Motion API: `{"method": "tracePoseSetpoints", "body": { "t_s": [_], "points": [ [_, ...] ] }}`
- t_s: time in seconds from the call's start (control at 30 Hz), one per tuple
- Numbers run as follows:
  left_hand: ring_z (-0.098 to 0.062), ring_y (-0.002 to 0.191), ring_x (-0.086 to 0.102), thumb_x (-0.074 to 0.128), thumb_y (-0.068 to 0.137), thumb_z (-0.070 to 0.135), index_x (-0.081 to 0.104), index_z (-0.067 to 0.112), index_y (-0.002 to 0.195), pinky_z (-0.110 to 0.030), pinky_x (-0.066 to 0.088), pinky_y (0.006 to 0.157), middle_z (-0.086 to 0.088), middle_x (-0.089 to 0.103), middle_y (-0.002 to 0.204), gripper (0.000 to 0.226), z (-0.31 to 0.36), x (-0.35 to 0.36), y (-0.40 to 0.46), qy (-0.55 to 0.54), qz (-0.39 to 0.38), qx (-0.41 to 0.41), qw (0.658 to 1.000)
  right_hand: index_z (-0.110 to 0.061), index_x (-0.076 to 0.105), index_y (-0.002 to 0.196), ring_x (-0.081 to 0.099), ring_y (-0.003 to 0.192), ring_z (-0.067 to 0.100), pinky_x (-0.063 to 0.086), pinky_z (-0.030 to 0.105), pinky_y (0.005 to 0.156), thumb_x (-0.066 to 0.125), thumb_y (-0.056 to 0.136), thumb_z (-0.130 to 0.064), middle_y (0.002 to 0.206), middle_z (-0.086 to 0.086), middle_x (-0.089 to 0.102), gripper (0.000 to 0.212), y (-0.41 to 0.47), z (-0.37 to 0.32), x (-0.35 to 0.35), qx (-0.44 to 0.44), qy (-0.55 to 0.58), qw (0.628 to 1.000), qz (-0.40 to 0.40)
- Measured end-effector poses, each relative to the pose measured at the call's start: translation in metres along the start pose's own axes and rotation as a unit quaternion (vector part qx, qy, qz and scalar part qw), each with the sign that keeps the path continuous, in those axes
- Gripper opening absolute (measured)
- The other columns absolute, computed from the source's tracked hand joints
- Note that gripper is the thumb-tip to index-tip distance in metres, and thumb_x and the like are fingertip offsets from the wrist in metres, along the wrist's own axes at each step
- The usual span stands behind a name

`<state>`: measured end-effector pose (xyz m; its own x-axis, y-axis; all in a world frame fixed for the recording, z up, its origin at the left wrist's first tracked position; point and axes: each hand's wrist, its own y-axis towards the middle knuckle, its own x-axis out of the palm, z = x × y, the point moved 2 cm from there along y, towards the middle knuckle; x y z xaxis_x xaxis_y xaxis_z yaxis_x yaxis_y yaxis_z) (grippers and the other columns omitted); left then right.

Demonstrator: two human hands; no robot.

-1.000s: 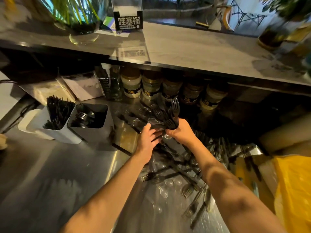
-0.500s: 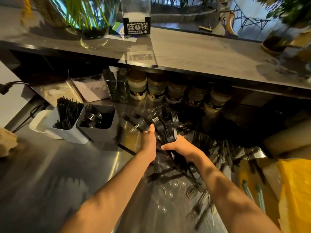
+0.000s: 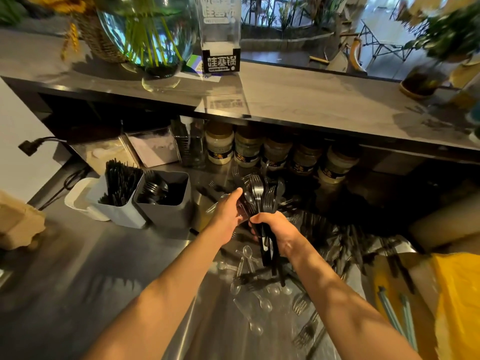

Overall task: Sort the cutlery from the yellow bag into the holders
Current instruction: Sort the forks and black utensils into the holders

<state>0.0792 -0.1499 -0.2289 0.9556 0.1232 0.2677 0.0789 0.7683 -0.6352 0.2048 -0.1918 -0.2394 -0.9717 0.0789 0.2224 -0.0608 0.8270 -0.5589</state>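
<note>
My right hand (image 3: 275,227) grips a bundle of black plastic forks (image 3: 262,196) upright by the handles, above the steel counter. My left hand (image 3: 228,214) lies against the bundle's left side with its fingers wrapped toward the fork necks. Loose black forks and clear spoons (image 3: 249,287) lie scattered on the counter under and behind my hands. At the left stand two holders: a light grey one (image 3: 117,211) full of thin black sticks, and a dark grey one (image 3: 166,211) with a few black forks inside. The yellow bag (image 3: 459,302) lies at the right edge.
A white tub (image 3: 78,201) sits behind the light holder. Several jars (image 3: 275,154) and clear boxes line the back under a long shelf (image 3: 285,100) carrying a glass vase and a sign. A cardboard lump (image 3: 18,224) sits at far left. Green straws (image 3: 405,315) lie near the bag.
My right hand has lifted the fork bundle a little and turned it more upright. My left hand stays against the bundle. The view has shifted slightly.
</note>
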Motion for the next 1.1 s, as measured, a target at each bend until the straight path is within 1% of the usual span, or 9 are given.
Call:
{"method": "tracePoseSetpoints", "body": {
  "t_s": [0.13,0.23,0.47,0.6,0.7,0.8,0.97,1.03,1.1],
  "points": [
    [-0.019,0.092,0.067,0.062,0.098,0.026,0.060,0.019,0.103,-0.031,0.056,0.068,-0.005,0.067,0.103,0.009,0.006,-0.012,-0.004,0.043,0.048,0.110,0.992,0.004,0.068,0.078,0.061,0.054,0.016,0.049,0.024,0.050,0.061,0.087,0.005,0.061,0.008,0.066,0.011,-0.003,-0.002,0.002,-0.022,-0.011,0.999,0.025],
    [-0.017,0.087,0.066,0.071,0.091,0.021,0.066,0.014,0.099,-0.029,0.058,0.064,-0.005,0.066,0.095,0.011,0.008,-0.017,-0.005,0.110,0.058,0.201,0.972,0.005,0.067,0.079,0.059,0.052,0.016,0.047,0.023,0.047,0.062,0.085,0.008,0.060,0.009,0.064,0.008,-0.006,-0.002,0.006,-0.039,-0.012,0.999,0.025],
    [-0.031,0.085,0.074,0.081,0.082,0.023,0.073,0.003,0.087,-0.045,0.062,0.078,-0.016,0.075,0.085,0.022,0.005,-0.014,-0.005,0.153,0.061,0.185,0.969,0.000,0.070,0.084,0.062,0.059,0.018,0.049,0.028,0.054,0.066,0.079,0.009,0.074,0.014,0.066,0.011,-0.008,0.000,0.007,-0.066,-0.051,0.996,0.030],
    [-0.023,0.080,0.075,0.080,0.083,0.017,0.074,0.003,0.083,-0.035,0.062,0.076,-0.013,0.075,0.081,0.015,0.003,-0.017,-0.009,0.158,0.069,0.177,0.969,-0.002,0.072,0.083,0.064,0.062,0.019,0.051,0.028,0.057,0.068,0.078,0.007,0.075,0.013,0.068,0.012,-0.009,0.002,0.005,-0.069,-0.077,0.994,0.038],
    [-0.020,0.076,0.073,0.077,0.085,0.009,0.072,-0.005,0.090,-0.026,0.060,0.069,-0.013,0.072,0.078,0.016,0.005,-0.019,-0.015,0.139,0.071,0.174,0.972,0.000,0.073,0.084,0.064,0.063,0.019,0.052,0.026,0.057,0.068,0.078,0.007,0.075,0.012,0.068,0.010,-0.013,0.005,0.008,-0.060,-0.084,0.994,0.045],
    [-0.017,0.077,0.069,0.072,0.089,0.008,0.069,-0.004,0.092,-0.030,0.061,0.070,-0.011,0.069,0.080,0.012,0.011,-0.026,-0.023,0.097,0.070,0.157,0.980,0.000,0.071,0.086,0.065,0.066,0.022,0.054,0.030,0.058,0.067,0.080,0.007,0.075,0.013,0.067,0.010,-0.014,0.007,0.015,-0.050,-0.067,0.995,0.046],
    [-0.016,0.072,0.070,0.064,0.096,0.014,0.065,0.007,0.090,-0.028,0.061,0.067,-0.005,0.069,0.076,0.010,0.035,-0.055,-0.040,-0.038,0.088,0.187,0.978,0.005,0.070,0.091,0.062,0.070,0.032,0.054,0.059,0.085,0.067,0.082,0.006,0.077,0.019,0.065,0.010,-0.011,0.005,0.033,-0.024,-0.030,0.998,0.040],
    [-0.017,0.071,0.072,0.063,0.097,0.014,0.065,0.006,0.091,-0.027,0.060,0.067,-0.006,0.071,0.075,0.010,0.046,-0.071,-0.047,-0.078,0.095,0.208,0.970,0.001,0.070,0.084,0.060,0.064,0.027,0.055,0.055,0.079,0.067,0.084,0.002,0.068,0.013,0.063,0.003,-0.013,0.002,0.042,-0.016,-0.024,0.999,0.029],
    [-0.019,0.073,0.072,0.063,0.097,0.011,0.066,0.005,0.092,-0.025,0.059,0.066,-0.008,0.071,0.076,0.008,0.057,-0.088,-0.052,-0.094,0.105,0.236,0.962,-0.003,0.067,0.079,0.059,0.057,0.019,0.053,0.037,0.064,0.065,0.086,0.000,0.061,0.007,0.061,0.009,-0.015,-0.002,0.054,-0.018,-0.019,0.999,0.018]
  ]
}}
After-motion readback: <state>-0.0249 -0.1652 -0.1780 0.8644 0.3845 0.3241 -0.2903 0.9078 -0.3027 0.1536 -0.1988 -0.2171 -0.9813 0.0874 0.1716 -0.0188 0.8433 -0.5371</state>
